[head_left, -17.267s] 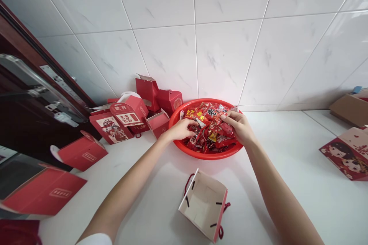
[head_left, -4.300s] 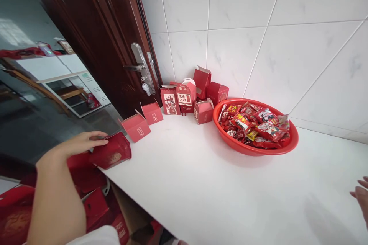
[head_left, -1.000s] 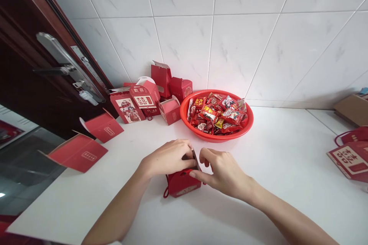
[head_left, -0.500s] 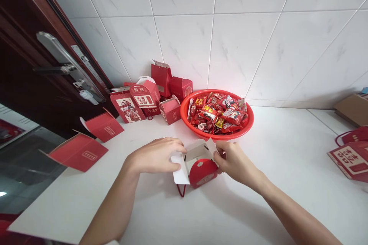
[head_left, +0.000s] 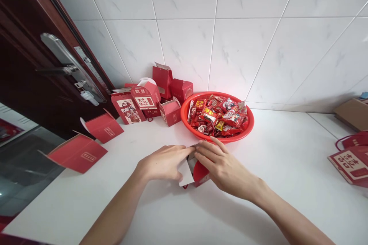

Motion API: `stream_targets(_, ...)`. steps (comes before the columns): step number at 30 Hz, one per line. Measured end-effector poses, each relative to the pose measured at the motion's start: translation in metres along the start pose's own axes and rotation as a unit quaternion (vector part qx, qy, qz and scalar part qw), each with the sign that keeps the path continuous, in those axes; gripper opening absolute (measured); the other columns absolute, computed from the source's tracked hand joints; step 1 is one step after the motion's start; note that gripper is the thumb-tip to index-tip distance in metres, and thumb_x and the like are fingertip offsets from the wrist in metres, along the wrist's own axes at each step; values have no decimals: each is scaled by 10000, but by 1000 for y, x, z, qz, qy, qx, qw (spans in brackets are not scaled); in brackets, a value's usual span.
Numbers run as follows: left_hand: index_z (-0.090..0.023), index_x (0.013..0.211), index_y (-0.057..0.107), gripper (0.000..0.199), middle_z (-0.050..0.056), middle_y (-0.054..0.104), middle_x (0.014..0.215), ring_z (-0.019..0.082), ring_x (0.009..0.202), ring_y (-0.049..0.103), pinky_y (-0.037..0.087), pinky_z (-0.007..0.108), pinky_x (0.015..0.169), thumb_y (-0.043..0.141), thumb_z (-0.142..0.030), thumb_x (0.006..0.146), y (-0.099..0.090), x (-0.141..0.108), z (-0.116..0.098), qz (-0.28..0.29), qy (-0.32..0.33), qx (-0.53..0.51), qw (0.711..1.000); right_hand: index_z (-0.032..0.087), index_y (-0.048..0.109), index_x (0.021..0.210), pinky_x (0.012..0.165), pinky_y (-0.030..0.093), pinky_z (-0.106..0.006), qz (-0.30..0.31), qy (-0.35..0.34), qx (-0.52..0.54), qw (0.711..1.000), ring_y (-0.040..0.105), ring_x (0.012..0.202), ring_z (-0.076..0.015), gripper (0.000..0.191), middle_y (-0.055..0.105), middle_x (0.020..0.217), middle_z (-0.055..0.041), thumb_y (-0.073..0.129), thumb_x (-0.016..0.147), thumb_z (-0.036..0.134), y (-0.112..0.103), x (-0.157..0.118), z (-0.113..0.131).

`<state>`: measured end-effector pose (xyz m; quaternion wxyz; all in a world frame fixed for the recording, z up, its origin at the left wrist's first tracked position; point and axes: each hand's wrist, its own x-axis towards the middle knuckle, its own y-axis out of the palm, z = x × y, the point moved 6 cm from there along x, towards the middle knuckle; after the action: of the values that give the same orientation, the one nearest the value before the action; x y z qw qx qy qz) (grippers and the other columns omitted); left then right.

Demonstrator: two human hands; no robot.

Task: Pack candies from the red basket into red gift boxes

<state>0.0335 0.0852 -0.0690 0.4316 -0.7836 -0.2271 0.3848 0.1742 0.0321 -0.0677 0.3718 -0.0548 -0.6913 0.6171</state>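
Observation:
A small red cardboard gift box with a white inside sits on the white table in front of me, its top partly open. My left hand grips its left side, thumb by the white side flap and fingers reaching round the far edge. Stretched out over the top and right side is my right hand, fingers extended and covering much of the box. A bit of red cord shows under the flap. Just behind the box stands a red plastic basket full of wrapped sweets.
Several red gift boxes stand against the tiled wall at the back left. Two open boxes lie near the table's left edge, beside a dark door. At far right are a red box with a cord and a brown carton.
My right hand has let go of the right flap and moved left across the top of the box, fingers now stretched out. My left hand has shifted slightly right around the box's left side.

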Motion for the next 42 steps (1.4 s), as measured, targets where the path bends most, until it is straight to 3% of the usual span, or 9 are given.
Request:
stream_targets(3, -273, 1366, 576, 703, 87, 649, 1375, 329, 1286, 610, 500, 399, 1023, 740, -203, 686, -2, 0, 1, -18, 20, -12, 1000, 144, 655, 1143, 1149, 390, -543, 20, 18, 28, 999, 561, 1255, -303, 355, 723, 1108, -145, 449, 901, -15, 0, 1, -2)
stream_targets(7, -265, 1551, 409, 917, 114, 501, 1579, 329, 1465, 461, 416, 432, 1161, 722, -156, 696, -2, 2, -1, -13, 48, -38, 998, 190, 678, 845, 926, 474, -413, 80, 49, 94, 991, 605, 923, -245, 204, 682, 834, -76, 539, 931, 68, -14, -5, -5)
stream_targets(12, -257, 1573, 386, 989, 122, 450, 1628, 365, 1506, 411, 438, 448, 1161, 780, -189, 669, -2, 7, 0, -9, 61, -53, 997, 203, 680, 795, 852, 445, -338, 217, 19, 213, 953, 615, 932, -216, 190, 717, 840, -37, 702, 964, 286, -20, -12, 2)
stream_targets(15, -258, 1583, 362, 1012, 118, 429, 1645, 364, 1497, 426, 444, 444, 1159, 801, -226, 671, 0, 11, 1, -10, 83, -77, 994, 198, 673, 780, 840, 437, -330, 242, 45, 193, 950, 615, 895, -197, 199, 711, 812, -24, 648, 972, 150, -16, -12, 1)
stream_targets(21, -293, 1638, 248, 1122, 99, 363, 1688, 362, 1513, 402, 451, 418, 1145, 830, -295, 679, 5, 14, 0, -14, 112, -97, 989, 193, 664, 835, 817, 437, -383, 194, 115, 27, 974, 614, 807, -239, 113, 688, 781, -52, 757, 842, 129, -17, -16, -2)
stream_targets(25, -240, 1668, 191, 1196, 134, 334, 1700, 393, 1514, 390, 416, 434, 1166, 838, -369, 671, 8, 11, -1, 7, 77, -58, 995, 164, 676, 926, 898, 482, -450, 184, 175, -46, 966, 641, 923, -309, 338, 708, 884, -93, 926, 726, 273, -18, -22, -6)
stream_targets(33, -204, 1649, 256, 1195, 114, 692, 1336, 365, 1229, 634, 511, 358, 957, 847, -493, 651, 4, 4, -2, 64, 48, -49, 996, 145, 671, 1078, 841, 554, -413, 233, 220, 2, 947, 644, 984, -309, 518, 633, 1133, -141, 960, 689, 328, -17, -23, -10)
stream_targets(38, -249, 1588, 388, 1068, 76, 732, 1216, 347, 1148, 660, 508, 317, 864, 848, -442, 643, 6, 3, -2, 84, 73, -47, 993, 150, 645, 1186, 807, 557, -417, 331, 263, 102, 900, 658, 992, -313, 615, 608, 1168, -125, 906, 739, 482, -6, -29, -12)
stream_targets(42, -289, 1618, 338, 1077, 66, 704, 1298, 328, 1158, 650, 501, 313, 878, 824, -379, 661, 6, 14, 9, 48, 54, -68, 995, 137, 623, 1238, 846, 541, -424, 328, 310, 94, 887, 654, 1075, -339, 620, 611, 1223, -150, 887, 775, 455, -1, -26, -19)
